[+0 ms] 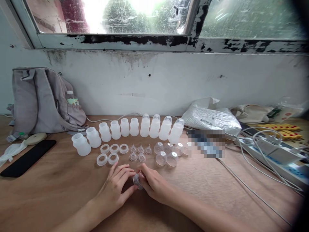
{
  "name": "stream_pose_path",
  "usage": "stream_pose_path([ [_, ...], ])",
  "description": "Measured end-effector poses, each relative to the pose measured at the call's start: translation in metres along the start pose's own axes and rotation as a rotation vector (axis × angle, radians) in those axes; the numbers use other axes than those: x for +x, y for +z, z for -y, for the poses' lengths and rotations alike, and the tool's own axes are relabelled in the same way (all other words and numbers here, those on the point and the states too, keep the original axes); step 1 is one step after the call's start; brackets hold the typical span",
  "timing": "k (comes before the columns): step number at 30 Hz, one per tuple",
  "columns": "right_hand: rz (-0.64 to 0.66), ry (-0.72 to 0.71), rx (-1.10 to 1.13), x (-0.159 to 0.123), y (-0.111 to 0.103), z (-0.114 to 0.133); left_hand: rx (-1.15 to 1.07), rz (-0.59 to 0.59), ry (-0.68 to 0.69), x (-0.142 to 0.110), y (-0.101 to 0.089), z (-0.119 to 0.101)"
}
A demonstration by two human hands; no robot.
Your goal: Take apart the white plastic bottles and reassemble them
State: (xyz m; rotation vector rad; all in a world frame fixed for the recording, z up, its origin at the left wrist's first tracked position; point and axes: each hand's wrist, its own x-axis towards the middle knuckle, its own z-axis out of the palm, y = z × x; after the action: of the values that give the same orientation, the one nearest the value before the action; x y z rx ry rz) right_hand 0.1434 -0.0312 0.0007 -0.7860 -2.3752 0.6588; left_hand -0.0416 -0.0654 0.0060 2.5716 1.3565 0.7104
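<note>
My right hand pinches a small translucent bottle collar low over the table. My left hand has its thumb and index finger against the collar's other side. Fingers partly hide the piece, so I cannot tell whether a nipple sits inside it. Just beyond my hands lie several loose collar rings, several clear bottle nipples and several clear dome caps. Behind them several frosted baby bottles stand in an arc: open-necked bottles at the left and middle, capped bottles at the right.
A grey backpack leans on the wall at the left, near a black flat case. On the right are a silvery plastic bag, a blurred phone-like object, a power strip and white cables crossing the table.
</note>
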Motion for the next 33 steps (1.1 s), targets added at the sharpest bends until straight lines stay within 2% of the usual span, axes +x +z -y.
stream_pose_path([
  [8,-0.013,0.082,0.043,-0.001,-0.004,0.004,-0.017,-0.011,0.005,-0.001,0.003,0.000],
  [14,-0.008,0.084,0.099,-0.001,-0.009,0.005,-0.006,-0.016,0.004,-0.001,0.004,0.001],
  [19,-0.085,0.070,0.084,-0.001,-0.007,0.005,0.020,-0.041,0.005,-0.001,0.004,0.004],
  [22,-0.150,0.054,0.056,-0.003,-0.003,0.004,0.054,-0.047,0.054,-0.002,0.004,0.005],
  [27,-0.361,-0.033,-0.068,-0.003,0.002,-0.003,0.134,-0.079,0.098,-0.001,0.000,0.008],
  [29,-0.360,-0.011,-0.157,-0.002,0.001,-0.007,0.187,-0.118,0.092,0.001,-0.002,0.013],
  [33,-0.270,0.094,-0.341,-0.002,-0.003,-0.012,0.291,-0.213,0.050,0.003,-0.007,0.027],
])
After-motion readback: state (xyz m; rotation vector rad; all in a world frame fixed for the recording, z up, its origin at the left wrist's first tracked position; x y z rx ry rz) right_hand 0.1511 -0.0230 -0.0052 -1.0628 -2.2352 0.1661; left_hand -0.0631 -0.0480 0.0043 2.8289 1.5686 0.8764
